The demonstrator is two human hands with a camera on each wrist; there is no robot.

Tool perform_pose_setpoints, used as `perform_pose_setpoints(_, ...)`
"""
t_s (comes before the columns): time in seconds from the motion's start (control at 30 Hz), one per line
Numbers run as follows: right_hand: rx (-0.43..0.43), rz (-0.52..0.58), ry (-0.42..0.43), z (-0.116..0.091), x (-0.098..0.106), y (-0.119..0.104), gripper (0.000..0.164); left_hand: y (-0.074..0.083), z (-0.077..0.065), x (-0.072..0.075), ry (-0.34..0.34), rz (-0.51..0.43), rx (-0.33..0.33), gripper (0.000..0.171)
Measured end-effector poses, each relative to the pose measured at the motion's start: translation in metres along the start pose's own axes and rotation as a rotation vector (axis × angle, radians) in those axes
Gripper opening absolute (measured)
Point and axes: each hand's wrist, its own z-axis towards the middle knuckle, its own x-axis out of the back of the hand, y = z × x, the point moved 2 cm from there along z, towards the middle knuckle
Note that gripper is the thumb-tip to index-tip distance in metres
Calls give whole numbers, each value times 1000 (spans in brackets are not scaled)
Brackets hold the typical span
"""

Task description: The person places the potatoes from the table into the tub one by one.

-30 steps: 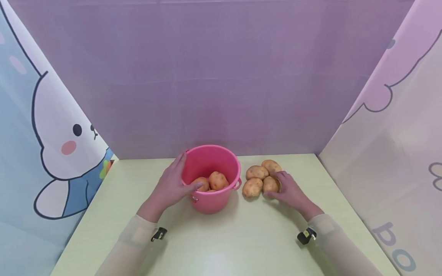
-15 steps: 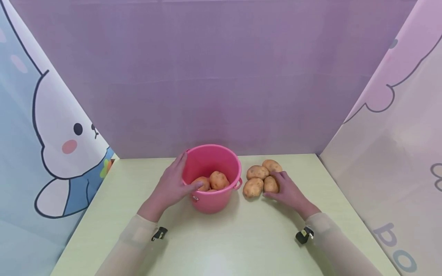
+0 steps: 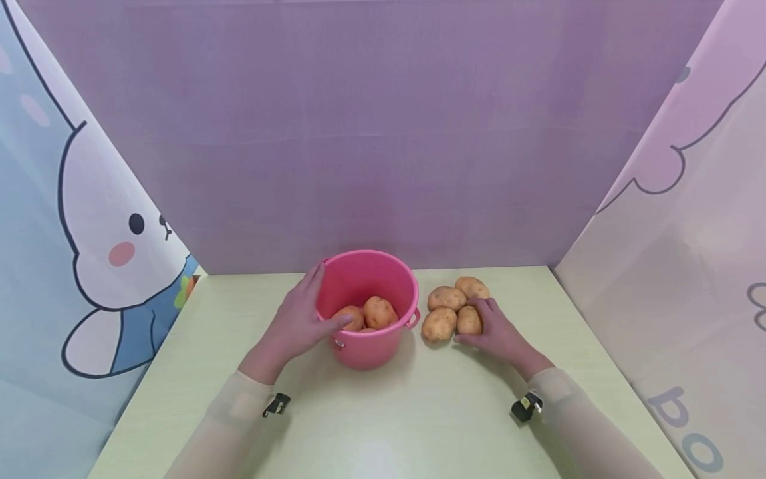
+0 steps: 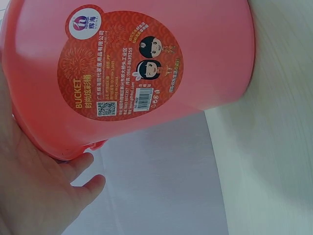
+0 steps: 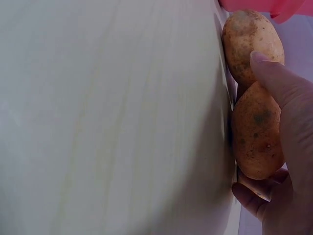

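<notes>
A pink bucket (image 3: pixel 366 349) with several potatoes (image 3: pixel 380 313) inside stands near the table's back edge. My left hand (image 3: pixel 297 322) holds its left side at the rim, the thumb lying across the front rim; the bucket's red label (image 4: pixel 122 66) faces the left wrist camera. To the right of the bucket, several more potatoes lie in a tight cluster. Around the front-right potato (image 3: pixel 469 320) of that group, my right hand (image 3: pixel 503 334) has its thumb in front and its fingers behind. In the right wrist view, this potato (image 5: pixel 257 132) still lies on the table, beside another potato (image 5: pixel 247 41).
The pale wooden table (image 3: pixel 383 426) stretches toward me. A purple cloth wall (image 3: pixel 383 133) rises right behind the bucket. Printed panels flank the table, a rabbit panel (image 3: pixel 114 233) at left and a pink-and-cream panel (image 3: pixel 676 266) at right.
My right hand has moved slightly left and its thumb and fingers have come closer round the front-right potato. The left hand and bucket stay in place.
</notes>
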Motion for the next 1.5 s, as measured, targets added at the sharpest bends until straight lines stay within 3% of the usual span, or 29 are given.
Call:
perform_pose_setpoints(0.23,162,159,-13,8,-1,-5,106,0,0,1,-4,3,-2,127)
perform_pose_setpoints(0.4,202,197,-17,10,-2,-7,105,1,0,2,-4,1,-4,126)
perform_pose_setpoints(0.77,159,178,-23,8,0,-6,101,0,0,0,-3,8,-7,126)
perform_pose_setpoints(1.03,-12,41,-19,-1,3,0,101,1,0,0,-1,6,-8,126)
perform_pose_setpoints(1.5,32,75,4,2,5,-4,87,2,1,0,3,-12,-2,127)
